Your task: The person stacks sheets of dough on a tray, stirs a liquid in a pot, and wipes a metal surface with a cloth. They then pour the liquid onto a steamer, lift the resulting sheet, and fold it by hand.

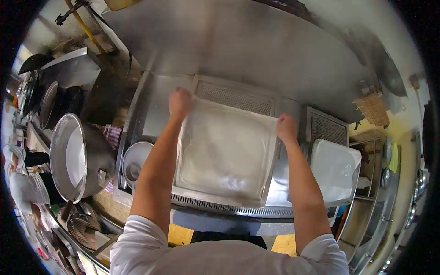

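Observation:
Between my two hands a thin, translucent whitish sheet point(227, 146) is stretched, its far corners pinched in my fingers. My left hand point(180, 103) is closed at the far left corner, and my right hand point(286, 128) at the far right one. The sheet lies over a square opening in the steel worktop, and its near edge reaches the slotted front strip point(229, 206). Just beyond its far edge shows a perforated metal panel point(236, 100).
Left of my arm stand a round metal lid-like dish point(137, 160) and a large steel pot point(98, 160). A pale plastic tub point(334, 169) sits at the right, near a second perforated panel point(327, 128). A person in white point(28, 188) is at the far left.

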`<state>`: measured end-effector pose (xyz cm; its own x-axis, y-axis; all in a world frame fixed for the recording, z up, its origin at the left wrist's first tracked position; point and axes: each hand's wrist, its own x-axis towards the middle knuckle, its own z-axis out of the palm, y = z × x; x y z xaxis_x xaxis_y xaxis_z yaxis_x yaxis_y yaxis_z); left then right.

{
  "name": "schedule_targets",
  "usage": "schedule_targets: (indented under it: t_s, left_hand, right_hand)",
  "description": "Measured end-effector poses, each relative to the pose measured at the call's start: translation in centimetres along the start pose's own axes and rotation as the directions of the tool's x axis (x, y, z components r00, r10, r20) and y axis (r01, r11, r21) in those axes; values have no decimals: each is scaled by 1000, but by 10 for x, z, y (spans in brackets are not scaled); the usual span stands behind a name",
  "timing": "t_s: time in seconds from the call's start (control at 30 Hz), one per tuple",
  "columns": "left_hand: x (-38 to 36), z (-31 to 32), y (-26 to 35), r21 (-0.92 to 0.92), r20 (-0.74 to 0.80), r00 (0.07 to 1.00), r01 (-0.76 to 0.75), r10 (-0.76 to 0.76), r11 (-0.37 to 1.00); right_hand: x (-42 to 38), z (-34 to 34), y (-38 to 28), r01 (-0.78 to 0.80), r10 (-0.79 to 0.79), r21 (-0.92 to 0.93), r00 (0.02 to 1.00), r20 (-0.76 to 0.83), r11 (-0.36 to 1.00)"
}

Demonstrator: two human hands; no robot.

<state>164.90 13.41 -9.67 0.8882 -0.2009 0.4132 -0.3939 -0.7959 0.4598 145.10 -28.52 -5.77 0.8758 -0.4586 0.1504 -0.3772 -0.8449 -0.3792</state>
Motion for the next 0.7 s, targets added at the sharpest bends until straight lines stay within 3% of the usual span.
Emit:
schedule_targets:
  t_s: [0.03,0.13,0.27,0.4,0.57,0.7]
  left_hand:
    - [0,-4,-1,-41,-47,996,-78,76,996]
    - [-16,-56,43,-219,-189,964,142,-184,965]
    - [-60,-122,58,-329,-338,910,125,-241,936]
    - [-140,-216,99,-491,-396,848,130,-354,861]
    - [-245,-323,166,-455,-617,678,105,-398,884]
    - [-333,-381,195,-587,-680,491,79,-544,806]
  right_hand:
    - [-4,-7,-4,-17,17,26,1000,-18,1000]
    - [-28,-51,-29,29,-15,126,994,-107,992]
    - [-67,-101,-31,268,-204,165,923,-325,949]
    - [-120,-175,-46,357,-268,294,915,-302,886]
    - [-188,-259,-79,569,-432,331,807,-403,753]
    - [-230,-307,-104,703,-549,345,705,-449,622]
